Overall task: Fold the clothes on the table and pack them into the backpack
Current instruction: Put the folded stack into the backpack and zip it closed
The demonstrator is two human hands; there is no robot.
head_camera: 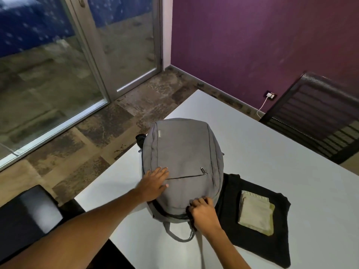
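backpack (pixel 182 162), grey, lies flat on its back on the white table (pixel 272 152), front panel up, its top end and carry loop (pixel 178 234) toward the person. from the head view, the left hand (pixel 155 184) comes in on a long, nearly straight arm from the lower left and rests palm down on the near-left part of the front panel, fingers straight and slightly spread, tips just beside the slanted pocket zip (pixel 184 177). it presses or steadies the bag; nothing is gripped.

right hand (pixel 202 210) comes up from the bottom edge with the wrist bent, knuckles up, fingers curled tight together at the top edge of the backpack, where the dark zip line runs round. it looks pinched on something there, likely the zip pull, but the pull itself is hidden under the fingers, so i cannot tell for sure what is between them.

just right of the bag, a black garment (pixel 262 243) lies spread flat on the table, its left edge tucked against or under the backpack's side. on top of it sits a folded beige cloth (pixel 256 214), square and neat, apart from both hands.

beyond the table's far right corner stands a black mesh chair (pixel 318 121), and a dark seat (pixel 27 212) shows at lower left.
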